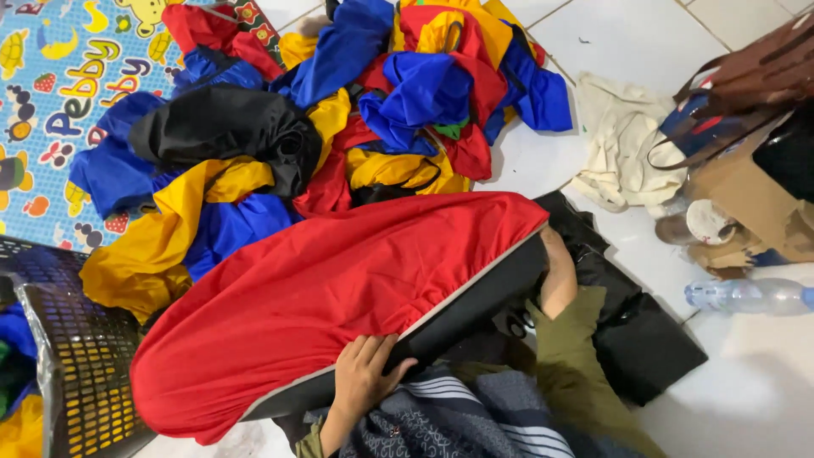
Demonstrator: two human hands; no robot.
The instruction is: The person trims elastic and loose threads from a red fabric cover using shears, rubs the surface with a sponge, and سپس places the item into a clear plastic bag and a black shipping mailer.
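Note:
A large red fabric cover is stretched over a dark flat pad whose black edge shows along its lower side. It lies across my lap. My left hand grips the lower edge, fingers curled over the red cloth and thumb on the black edge. My right hand, on an olive sleeve, reaches to the right end of the cover. Its fingers are tucked under the cloth and hidden there.
Behind the cover lies a pile of blue, yellow, red and black fabric pieces. A black plastic basket stands at the left on a colourful play mat. At the right are a cream cloth, a cardboard box, a plastic bottle and black bags.

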